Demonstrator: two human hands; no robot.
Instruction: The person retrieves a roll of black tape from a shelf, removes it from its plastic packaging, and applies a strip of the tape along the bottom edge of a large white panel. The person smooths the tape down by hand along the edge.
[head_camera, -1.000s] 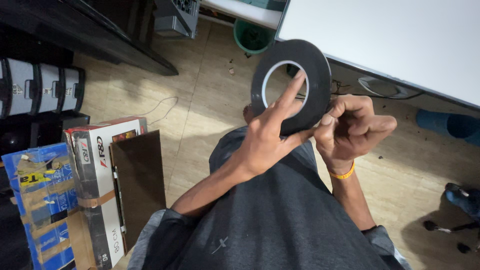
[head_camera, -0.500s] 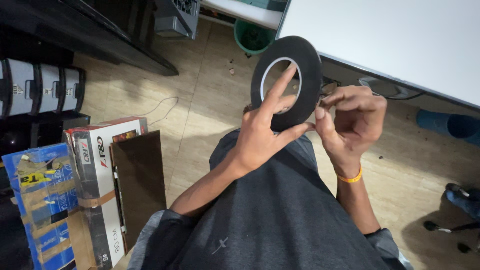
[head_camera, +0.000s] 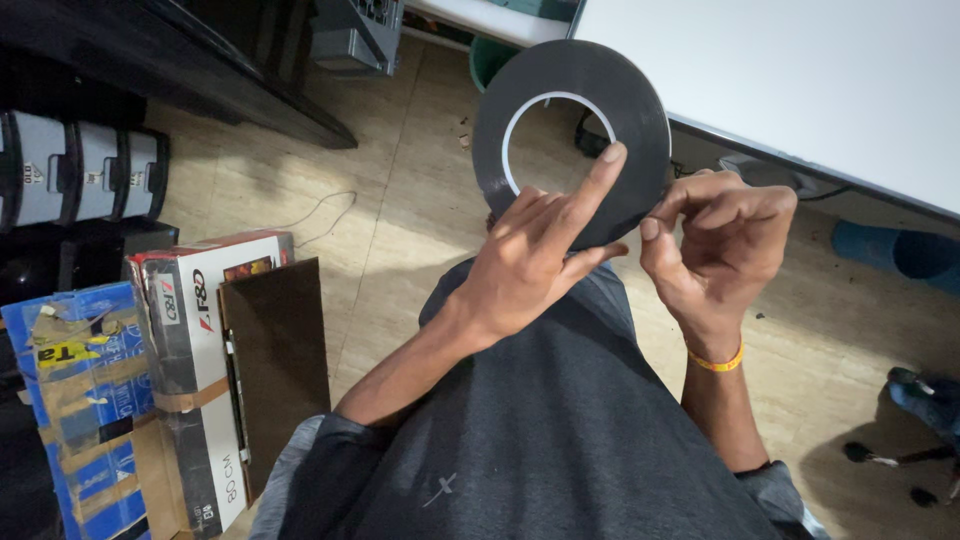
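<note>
A large flat roll of black tape (head_camera: 570, 90) with a white inner core is held up in front of me. My left hand (head_camera: 530, 255) supports it from behind, index finger stretched up across its face toward the core. My right hand (head_camera: 715, 240) is curled at the roll's right edge, thumb and fingertips pinching there. A yellow band (head_camera: 715, 362) circles the right wrist. Both arms rise from my dark grey shirt (head_camera: 540, 440).
A white tabletop (head_camera: 800, 80) fills the upper right. On the tan floor, at left, stand a white cardboard box (head_camera: 195, 360), a dark brown panel (head_camera: 275, 355), a taped blue box (head_camera: 70, 390) and grey drawers (head_camera: 75, 180). A green bin (head_camera: 490, 60) sits beyond the roll.
The roll and both hands have drifted slightly up and left in view. My right fingers have shifted their pinch at the roll's edge.
</note>
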